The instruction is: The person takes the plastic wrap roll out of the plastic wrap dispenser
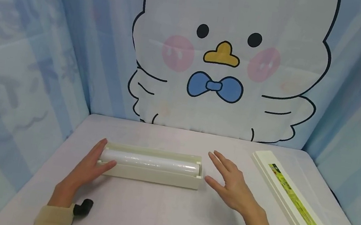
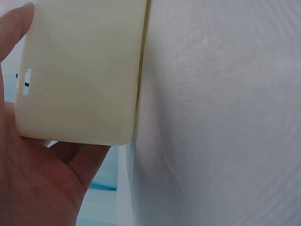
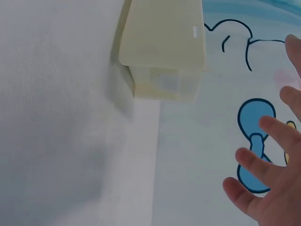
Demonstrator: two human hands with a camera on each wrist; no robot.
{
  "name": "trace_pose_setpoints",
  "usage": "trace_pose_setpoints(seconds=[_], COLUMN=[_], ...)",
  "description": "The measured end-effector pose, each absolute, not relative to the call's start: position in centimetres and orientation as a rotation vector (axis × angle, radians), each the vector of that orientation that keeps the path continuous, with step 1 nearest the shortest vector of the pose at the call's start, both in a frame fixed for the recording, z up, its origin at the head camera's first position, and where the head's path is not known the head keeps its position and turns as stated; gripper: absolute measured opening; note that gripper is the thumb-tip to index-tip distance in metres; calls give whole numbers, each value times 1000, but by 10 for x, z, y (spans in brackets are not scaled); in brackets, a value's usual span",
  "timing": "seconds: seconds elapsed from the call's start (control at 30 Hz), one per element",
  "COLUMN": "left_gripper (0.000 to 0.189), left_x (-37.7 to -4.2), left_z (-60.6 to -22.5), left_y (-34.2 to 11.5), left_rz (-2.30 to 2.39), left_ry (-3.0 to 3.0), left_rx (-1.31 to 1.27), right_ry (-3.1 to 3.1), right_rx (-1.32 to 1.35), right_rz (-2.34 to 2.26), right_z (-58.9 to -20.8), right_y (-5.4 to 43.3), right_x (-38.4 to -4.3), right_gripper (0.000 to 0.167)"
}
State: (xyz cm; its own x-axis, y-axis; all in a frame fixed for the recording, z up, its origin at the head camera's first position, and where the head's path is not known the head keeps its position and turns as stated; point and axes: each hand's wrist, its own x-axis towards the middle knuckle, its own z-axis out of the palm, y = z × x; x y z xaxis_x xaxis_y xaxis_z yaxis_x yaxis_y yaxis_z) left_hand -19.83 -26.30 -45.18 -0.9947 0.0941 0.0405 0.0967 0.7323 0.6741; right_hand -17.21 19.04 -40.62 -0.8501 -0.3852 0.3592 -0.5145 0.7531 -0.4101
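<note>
A long cream cling film dispenser (image 1: 154,176) lies crosswise on the table with its top off. Inside it sits a shiny whitish roll of cling film (image 1: 152,162). My left hand (image 1: 90,165) holds the dispenser's left end, thumb over the front edge and fingers at the back corner. The left wrist view shows the dispenser's smooth outer wall (image 2: 84,70) with a small slot beside the thumb. My right hand (image 1: 232,185) hovers just right of the dispenser, fingers spread, touching nothing. From the right wrist, the dispenser's right end (image 3: 162,42) appears apart from those fingers.
At the right of the table (image 1: 159,217) a long cream lid (image 1: 295,205) with a yellow-green label lies slanted. Curtains (image 1: 22,78) enclose the table on the sides, and a cartoon bird backdrop (image 1: 214,117) hangs behind. Black wrist mounts (image 1: 83,207) stick out inward from the sleeves.
</note>
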Motion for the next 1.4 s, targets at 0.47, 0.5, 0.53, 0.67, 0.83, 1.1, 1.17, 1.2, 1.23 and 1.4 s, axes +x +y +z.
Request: trace_pose_setpoints(seconds=[0.47,0.5,0.53,0.67,0.83,1.1,1.17,1.2,1.23,1.4], left_gripper=[101,101,101,102,101,99,100,100,100,100], left_x=[-195,-195,-195,-195,-196,-199,-200,-201,-201,-200], left_z=[-456,-456,-456,-456,-455,-457,-457,-457,-457,-455], left_y=[-266,-266,-266,-266,-265,-264,-263,-263,-262,-262], left_rz=[-1145,-1146,-1147,-1145,-1131,-1124,-1131,-1135,-1136,-1144], left_ry=[-2919,-2919,-2920,-2921,-2922,-2896,-2896,-2896,-2897,-2905], left_rx=[-120,-119,-114,-104,-101,-152,-156,-155,-151,-140], right_ry=[-2605,-2594,-2587,-2580,-2567,-2559,-2569,-2576,-2587,-2669], right_rx=[932,950,967,1021,1050,1085,1088,1090,1091,1088], right_rz=[711,710,709,699,692,697,689,684,677,641], right_z=[-420,-421,-421,-423,-424,-422,-421,-420,-420,-418], right_y=[173,172,171,167,164,157,155,154,153,149], right_x=[-193,-195,-197,-203,-209,-214,-215,-215,-216,-219], right_gripper=[65,65,64,63,60,59,58,58,57,54])
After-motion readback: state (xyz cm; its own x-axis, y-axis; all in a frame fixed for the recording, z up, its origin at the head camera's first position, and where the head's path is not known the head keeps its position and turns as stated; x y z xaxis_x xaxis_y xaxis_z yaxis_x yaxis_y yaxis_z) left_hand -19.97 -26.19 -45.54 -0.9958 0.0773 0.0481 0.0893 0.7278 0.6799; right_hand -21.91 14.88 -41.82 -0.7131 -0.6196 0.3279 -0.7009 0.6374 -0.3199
